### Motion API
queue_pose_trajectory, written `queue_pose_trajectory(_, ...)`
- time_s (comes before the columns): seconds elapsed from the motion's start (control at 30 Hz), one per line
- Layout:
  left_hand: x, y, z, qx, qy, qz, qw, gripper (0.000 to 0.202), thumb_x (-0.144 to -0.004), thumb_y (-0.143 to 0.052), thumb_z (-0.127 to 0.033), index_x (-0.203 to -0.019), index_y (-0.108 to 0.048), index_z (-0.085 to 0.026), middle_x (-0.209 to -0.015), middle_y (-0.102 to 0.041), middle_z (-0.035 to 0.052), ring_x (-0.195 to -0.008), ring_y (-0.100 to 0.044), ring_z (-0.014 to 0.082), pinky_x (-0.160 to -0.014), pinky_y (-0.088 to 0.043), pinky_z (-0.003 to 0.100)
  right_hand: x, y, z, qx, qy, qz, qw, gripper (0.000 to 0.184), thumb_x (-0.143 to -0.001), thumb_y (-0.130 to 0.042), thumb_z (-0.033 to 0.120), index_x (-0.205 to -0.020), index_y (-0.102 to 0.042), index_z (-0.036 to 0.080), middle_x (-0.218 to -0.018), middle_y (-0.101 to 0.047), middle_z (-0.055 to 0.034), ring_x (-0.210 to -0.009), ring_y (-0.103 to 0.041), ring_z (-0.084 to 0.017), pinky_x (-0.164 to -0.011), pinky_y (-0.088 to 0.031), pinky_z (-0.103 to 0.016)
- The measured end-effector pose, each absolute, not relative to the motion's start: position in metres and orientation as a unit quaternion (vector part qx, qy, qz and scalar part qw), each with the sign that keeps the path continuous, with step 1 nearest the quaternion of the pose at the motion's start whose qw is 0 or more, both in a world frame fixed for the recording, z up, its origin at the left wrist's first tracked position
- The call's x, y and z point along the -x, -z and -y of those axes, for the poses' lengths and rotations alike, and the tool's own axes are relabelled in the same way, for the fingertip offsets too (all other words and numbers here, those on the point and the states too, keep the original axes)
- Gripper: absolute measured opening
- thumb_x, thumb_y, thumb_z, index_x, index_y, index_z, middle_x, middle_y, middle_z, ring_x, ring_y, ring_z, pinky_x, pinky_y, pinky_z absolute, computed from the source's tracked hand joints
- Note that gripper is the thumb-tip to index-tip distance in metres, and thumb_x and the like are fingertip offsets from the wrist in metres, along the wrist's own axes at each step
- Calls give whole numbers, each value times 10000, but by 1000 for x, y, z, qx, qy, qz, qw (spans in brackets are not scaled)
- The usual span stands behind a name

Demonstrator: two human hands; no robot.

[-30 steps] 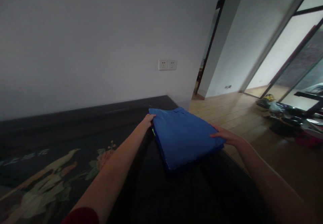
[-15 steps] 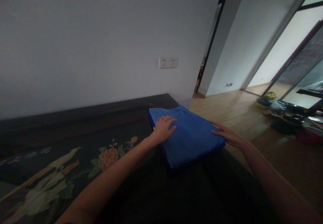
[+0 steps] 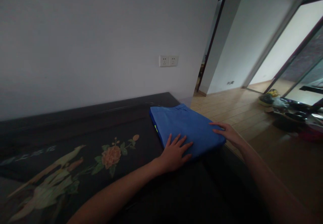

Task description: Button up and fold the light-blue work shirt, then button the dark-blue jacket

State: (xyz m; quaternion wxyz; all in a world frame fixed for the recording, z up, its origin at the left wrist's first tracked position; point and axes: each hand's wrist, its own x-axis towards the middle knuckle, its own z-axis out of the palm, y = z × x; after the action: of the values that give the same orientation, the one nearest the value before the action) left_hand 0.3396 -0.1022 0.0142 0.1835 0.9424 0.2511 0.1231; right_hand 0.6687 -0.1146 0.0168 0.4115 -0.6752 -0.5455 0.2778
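A folded blue garment (image 3: 185, 124) lies flat near the right end of a dark table (image 3: 141, 190) painted with flowers and birds. My left hand (image 3: 175, 152) rests flat on the garment's near edge, fingers spread. On the garment's right edge lies my right hand (image 3: 227, 133), its fingers stretched out. Neither hand grips anything.
A white wall with a double socket (image 3: 168, 61) stands behind the table. To the right is a wooden floor (image 3: 252, 116), a doorway (image 3: 214, 35), a glass sliding door, and a heap of dark items (image 3: 290, 113) on the floor.
My left hand has slid from the garment's far left corner across its top to the near edge. The right hand has stayed on the right edge.
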Motion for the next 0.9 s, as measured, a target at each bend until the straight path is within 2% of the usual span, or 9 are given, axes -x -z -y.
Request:
queue_pose_trajectory(0.13,-342,-32,69,-888,-217,-287,287,381,-899,-492,-396,-1261,-533,-282,-1424,-446,68,-1380,-281,281,-1127,-67,577,-669,-24,113,728,-130,548,390,351,-730,-622,440,-994,-699,223,-1081,-657,-104,-1087,-555,-330,-963,-438,-507)
queue_pose_trajectory(0.23,-345,-43,19,-775,-360,-356,378,228,-784,-645,-168,-1000,-662,-237,-1310,-555,62,-1370,-294,278,-1144,-28,523,-649,-31,108,719,7,587,372,374,-843,-471,430,-1072,-674,216,-1164,-605,-124,-1163,-495,-312,-1034,-361,-514)
queue_pose_trajectory(0.33,-348,-44,-32,-651,-443,-434,437,238,-718,-649,-33,-867,-664,-217,-1303,-555,62,-1401,-221,270,-1150,-86,481,-620,-29,103,688,33,655,311,405,-908,-350,361,-1164,-635,231,-1289,-546,-103,-1242,-435,-284,-1087,-291,-503)
queue_pose_trajectory(0.43,-348,-30,-61,-641,-427,-477,423,259,-724,-661,-70,-918,-655,-241,-1434,-431,37,-1435,-91,239,-1151,-47,464,-607,-13,101,707,42,674,210,434,-919,-335,371,-1274,-560,259,-1423,-440,-68,-1339,-323,-306,-1101,-220,-559)
queue_pose_trajectory(0.53,-347,-8,-70,-653,-409,-494,402,321,-725,-674,-119,-1009,-649,-266,-1478,-368,26,-1440,-54,228,-1149,-21,452,-614,8,102,740,20,657,145,479,-930,-305,439,-1364,-457,302,-1482,-364,-48,-1370,-273,-332,-1081,-192,-618)
queue_pose_trajectory(0.63,-347,10,-68,-669,-418,-489,373,363,-732,-674,-134,-1067,-641,-270,-1468,-385,39,-1437,-85,231,-1150,-16,437,-626,24,104,743,-5,656,130,509,-934,-273,486,-1415,-361,343,-1512,-307,-30,-1378,-267,-318,-1079,-199,-614)
queue_pose_trajectory(0.7,-347,14,-64,-665,-432,-486,367,373,-736,-667,-126,-1076,-640,-274,-1453,-409,40,-1433,-110,235,-1151,-38,434,-629,31,103,743,-8,656,131,512,-930,-275,493,-1417,-352,354,-1519,-292,-23,-1385,-252,-317,-1083,-184,-615)
queue_pose_trajectory(0.9,-348,-13,-47,-633,-492,-477,360,302,-761,-619,-78,-1002,-655,-256,-1363,-504,50,-1400,-230,231,-1155,-110,419,-624,30,103,748,2,655,105,514,-929,-289,486,-1422,-343,349,-1523,-283,-22,-1396,-205,-336,-1065,-189,-645)
